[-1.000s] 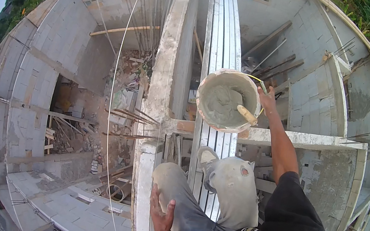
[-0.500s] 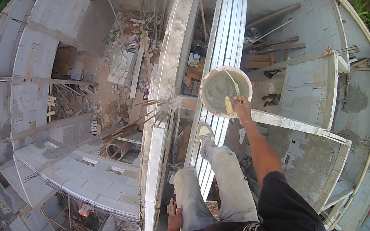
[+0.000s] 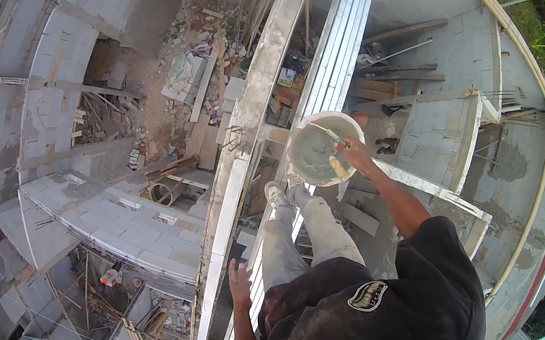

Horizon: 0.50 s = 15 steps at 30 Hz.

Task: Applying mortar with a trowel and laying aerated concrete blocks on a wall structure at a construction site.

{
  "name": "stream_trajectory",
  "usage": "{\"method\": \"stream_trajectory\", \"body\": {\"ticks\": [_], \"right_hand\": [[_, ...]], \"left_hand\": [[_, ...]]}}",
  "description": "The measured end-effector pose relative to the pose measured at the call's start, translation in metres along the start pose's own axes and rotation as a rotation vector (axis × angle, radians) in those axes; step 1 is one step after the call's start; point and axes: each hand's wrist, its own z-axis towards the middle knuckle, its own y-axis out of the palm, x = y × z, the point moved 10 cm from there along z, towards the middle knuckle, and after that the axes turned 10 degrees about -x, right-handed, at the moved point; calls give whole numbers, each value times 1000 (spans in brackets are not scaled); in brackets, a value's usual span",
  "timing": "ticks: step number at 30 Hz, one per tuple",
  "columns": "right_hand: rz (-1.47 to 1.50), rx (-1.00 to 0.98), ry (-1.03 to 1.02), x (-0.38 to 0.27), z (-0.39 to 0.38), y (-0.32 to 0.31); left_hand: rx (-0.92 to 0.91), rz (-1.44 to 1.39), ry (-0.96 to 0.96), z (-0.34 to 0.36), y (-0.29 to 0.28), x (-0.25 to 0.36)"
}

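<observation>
A round, pale bucket (image 3: 294, 146) holding wet grey cement mix (image 3: 315, 154) stands ahead of my feet on long silvery metal profiles (image 3: 340, 44). My right hand (image 3: 355, 156) is over its right rim, closed round a slim tool with a green handle (image 3: 336, 140). The tool's pale, thin part reaches left across the bucket; its exact kind is unclear. Just below that hand, a tan, rounded piece like a handle (image 3: 339, 168) rests at the bucket's inner edge. My left hand (image 3: 239, 282) is low beside my leg, fingers apart and holding nothing, near the concrete wall top.
A narrow concrete wall top (image 3: 261, 89) runs alongside the profiles on the left. Far below lie rubble (image 3: 191, 77), loose boards (image 3: 204, 83) and a round concrete ring (image 3: 160, 192). Block walls (image 3: 118, 231) and a concrete beam (image 3: 428, 187) stand around this high spot.
My left hand has moved left and down, off my leg. In my right hand the tool has swung flatter, toward the left of the bucket. My feet have shifted left, and the view has turned.
</observation>
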Motion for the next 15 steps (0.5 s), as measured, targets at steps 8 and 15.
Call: {"method": "stream_trajectory", "body": {"ticks": [8, 15], "right_hand": [[-344, -441, -141, -102, -116, 28], [-387, -533, -146, -156, -187, 70]], "left_hand": [[-580, -277, 95, -39, 158, 105], [-675, -771, -41, -15, 222, 123]]}}
